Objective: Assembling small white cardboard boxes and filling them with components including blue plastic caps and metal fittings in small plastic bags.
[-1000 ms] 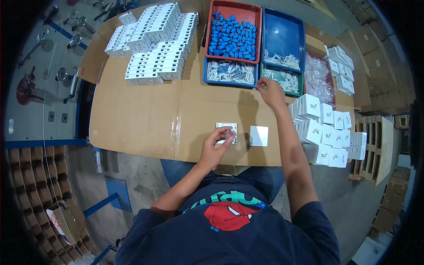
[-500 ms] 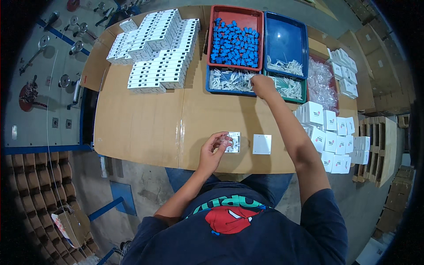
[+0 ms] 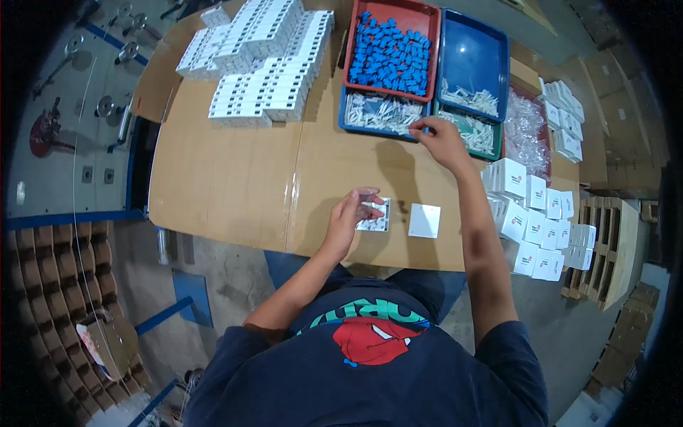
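My left hand (image 3: 351, 216) is over a small white square housing (image 3: 382, 222) on the cardboard. Its fingers are bent and apart, partly covering the housing; whether they touch it is unclear. To the right lies a flat white square plate (image 3: 425, 220). My right hand (image 3: 442, 141) is at the front edge of a blue tray of small white pieces (image 3: 384, 114). Its thumb and forefinger are pinched together, and anything between them is too small to make out. A green tray (image 3: 486, 148) with slim white pieces is just beyond this hand.
A red tray (image 3: 434, 44) of blue parts and another blue tray (image 3: 473, 57) stand at the back. White devices (image 3: 267, 85) are stacked at the far left. Clear plastic bags (image 3: 525, 132) and white boxes (image 3: 512, 220) occupy the right side.
My right hand has drawn back from the trays' contents to the blue tray's front edge. The left hand has turned and its fingers have loosened over the housing. The whole view has shifted slightly.
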Demonstrator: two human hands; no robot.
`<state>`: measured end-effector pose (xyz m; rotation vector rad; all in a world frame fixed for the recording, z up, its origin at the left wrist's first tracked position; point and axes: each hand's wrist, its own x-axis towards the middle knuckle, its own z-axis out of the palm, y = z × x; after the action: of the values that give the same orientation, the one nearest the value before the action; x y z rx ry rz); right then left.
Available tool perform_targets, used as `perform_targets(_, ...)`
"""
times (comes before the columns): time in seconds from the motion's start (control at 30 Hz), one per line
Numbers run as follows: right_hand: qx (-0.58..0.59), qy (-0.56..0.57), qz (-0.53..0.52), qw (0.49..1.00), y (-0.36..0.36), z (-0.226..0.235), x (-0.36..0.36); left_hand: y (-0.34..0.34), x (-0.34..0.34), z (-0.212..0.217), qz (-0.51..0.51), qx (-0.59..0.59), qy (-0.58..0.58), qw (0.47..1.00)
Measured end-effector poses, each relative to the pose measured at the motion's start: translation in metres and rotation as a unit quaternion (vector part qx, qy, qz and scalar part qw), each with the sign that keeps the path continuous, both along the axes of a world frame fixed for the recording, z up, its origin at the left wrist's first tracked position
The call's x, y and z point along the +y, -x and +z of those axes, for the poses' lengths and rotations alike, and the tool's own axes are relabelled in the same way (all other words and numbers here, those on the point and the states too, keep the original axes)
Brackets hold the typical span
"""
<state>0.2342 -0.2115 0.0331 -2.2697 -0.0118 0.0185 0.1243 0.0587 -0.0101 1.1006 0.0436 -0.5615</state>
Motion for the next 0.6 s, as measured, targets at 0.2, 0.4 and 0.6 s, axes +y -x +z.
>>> perform_targets(0.2,0.028,-0.089,0.099,0.991,0.057,0.037,0.045,-0.007,-0.003,0.006,-0.013,0.031,0.021,0.999)
perform_targets(0.4,0.043,-0.066,0.150,0.986,0.074,0.053,0.061,-0.004,-0.010,0.010,-0.021,0.030,0.031,0.999)
perform_targets(0.6,-0.014,-0.056,0.196,0.979,0.080,0.045,0.060,-0.006,-0.015,0.017,-0.024,0.033,0.063,0.997)
